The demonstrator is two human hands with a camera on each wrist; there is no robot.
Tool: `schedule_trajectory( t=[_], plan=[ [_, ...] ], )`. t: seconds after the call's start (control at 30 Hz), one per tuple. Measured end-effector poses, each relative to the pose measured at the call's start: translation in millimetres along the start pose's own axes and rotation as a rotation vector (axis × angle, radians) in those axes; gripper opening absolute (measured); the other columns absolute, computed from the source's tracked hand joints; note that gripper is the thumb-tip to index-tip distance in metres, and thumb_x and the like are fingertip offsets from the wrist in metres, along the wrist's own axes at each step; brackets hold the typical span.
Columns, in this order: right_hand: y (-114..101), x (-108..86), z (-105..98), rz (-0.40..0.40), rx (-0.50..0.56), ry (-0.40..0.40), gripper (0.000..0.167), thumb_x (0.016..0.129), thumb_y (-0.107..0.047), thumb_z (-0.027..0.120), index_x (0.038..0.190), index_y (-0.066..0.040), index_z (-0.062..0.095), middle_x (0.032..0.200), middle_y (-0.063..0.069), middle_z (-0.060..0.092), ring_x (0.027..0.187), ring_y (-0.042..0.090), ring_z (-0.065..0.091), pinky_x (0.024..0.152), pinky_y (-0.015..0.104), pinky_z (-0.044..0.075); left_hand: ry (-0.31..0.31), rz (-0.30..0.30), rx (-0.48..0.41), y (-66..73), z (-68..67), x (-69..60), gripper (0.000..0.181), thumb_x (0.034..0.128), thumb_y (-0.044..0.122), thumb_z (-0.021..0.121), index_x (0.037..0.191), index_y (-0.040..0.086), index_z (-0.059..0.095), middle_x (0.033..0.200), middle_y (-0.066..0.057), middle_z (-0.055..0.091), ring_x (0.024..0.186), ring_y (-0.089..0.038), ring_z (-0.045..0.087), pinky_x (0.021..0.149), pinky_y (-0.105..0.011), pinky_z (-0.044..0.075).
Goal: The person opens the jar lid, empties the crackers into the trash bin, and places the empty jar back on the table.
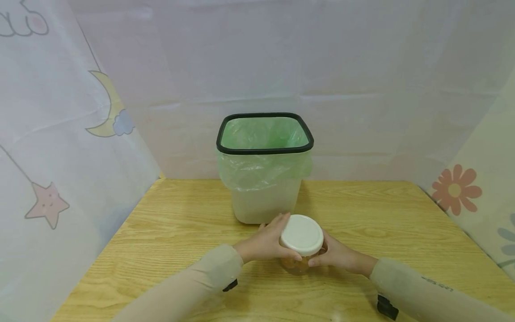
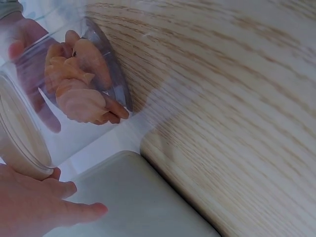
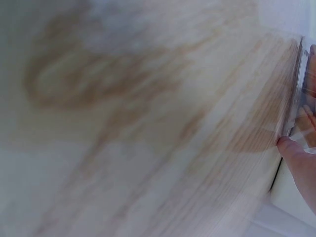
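A clear jar (image 1: pixel 295 267) with a white round lid (image 1: pixel 301 235) stands on the wooden table between both hands. Orange-brown pieces (image 2: pixel 78 96), which look like dried fruit or peel, lie at its bottom. My left hand (image 1: pixel 266 241) grips the lid's left side, its thumb at the near edge; in the left wrist view its fingers (image 2: pixel 74 212) reach past the rim. On the other side my right hand (image 1: pixel 342 256) holds the jar's body, thumb in front. At the right wrist view's edge a finger of the right hand (image 3: pixel 300 165) touches the clear wall.
Just behind the jar stands a white trash bin (image 1: pixel 265 203) with a black rim (image 1: pixel 265 151) and a green plastic liner (image 1: pixel 261 172) folded over it. The wooden table (image 1: pixel 181 228) reaches to a pale cloth backdrop (image 1: pixel 193 89) at the back and sides.
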State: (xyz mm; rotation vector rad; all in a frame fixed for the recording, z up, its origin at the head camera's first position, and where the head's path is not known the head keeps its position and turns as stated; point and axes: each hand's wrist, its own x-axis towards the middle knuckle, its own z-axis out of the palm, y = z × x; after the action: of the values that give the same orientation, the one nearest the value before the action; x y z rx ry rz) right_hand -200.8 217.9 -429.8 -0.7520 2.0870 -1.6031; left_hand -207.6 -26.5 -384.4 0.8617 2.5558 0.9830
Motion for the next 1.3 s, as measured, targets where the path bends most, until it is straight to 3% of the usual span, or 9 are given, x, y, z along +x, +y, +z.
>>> schedule_trajectory(
  t=[0.57,0.73,0.87,1.07,1.3],
  plan=[
    [-3.4,-2.3,-0.9,0.003,-0.001,-0.006,0.101,0.087,-0.012,0.074,0.152,0.004,-0.002,0.147,0.032,0.023,0.127,0.043,0.035,0.095,0.044,0.042,0.026,0.002,0.042,0.9,3.9,0.6,0.113,0.0785,0.047,0.079,0.156,0.004,0.009,0.161,-0.011,0.012,0.147,-0.028,0.004,0.112,-0.063,0.01],
    [-2.2,0.0,-0.3,-0.002,0.003,-0.005,0.101,0.086,-0.011,0.075,0.152,0.004,-0.001,0.148,0.03,0.023,0.128,0.037,0.036,0.097,0.044,0.04,0.012,0.027,0.095,1.3,-0.1,0.5,0.114,0.0778,0.045,0.08,0.155,0.002,0.008,0.161,-0.013,0.009,0.147,-0.031,0.001,0.111,-0.065,0.011],
    [-1.6,0.0,-0.4,-0.011,-0.001,0.001,0.102,0.086,-0.012,0.075,0.151,0.005,-0.001,0.147,0.032,0.023,0.128,0.041,0.034,0.098,0.048,0.038,-0.039,0.062,0.105,2.7,-12.9,3.3,0.112,0.0789,0.04,0.081,0.156,0.003,0.008,0.161,-0.014,0.008,0.147,-0.031,0.0,0.112,-0.063,0.01],
    [-4.3,-0.6,-0.4,-0.029,0.013,-0.011,0.101,0.087,-0.011,0.075,0.151,0.006,-0.001,0.148,0.033,0.021,0.132,0.05,0.026,0.102,0.059,0.03,-0.183,0.104,0.05,1.0,-33.3,11.6,0.107,0.0814,0.028,0.08,0.156,0.005,0.007,0.162,-0.014,0.005,0.147,-0.028,0.0,0.116,-0.05,0.009],
    [-3.8,-0.7,-0.5,-0.029,0.009,-0.026,0.098,0.088,-0.012,0.074,0.151,0.006,0.001,0.147,0.032,0.023,0.131,0.048,0.027,0.102,0.06,0.03,-0.295,0.121,-0.036,-4.4,-40.1,23.0,0.108,0.0798,0.021,0.082,0.158,0.014,0.007,0.162,-0.01,0.001,0.147,-0.02,0.002,0.116,-0.039,0.015]
  ],
)
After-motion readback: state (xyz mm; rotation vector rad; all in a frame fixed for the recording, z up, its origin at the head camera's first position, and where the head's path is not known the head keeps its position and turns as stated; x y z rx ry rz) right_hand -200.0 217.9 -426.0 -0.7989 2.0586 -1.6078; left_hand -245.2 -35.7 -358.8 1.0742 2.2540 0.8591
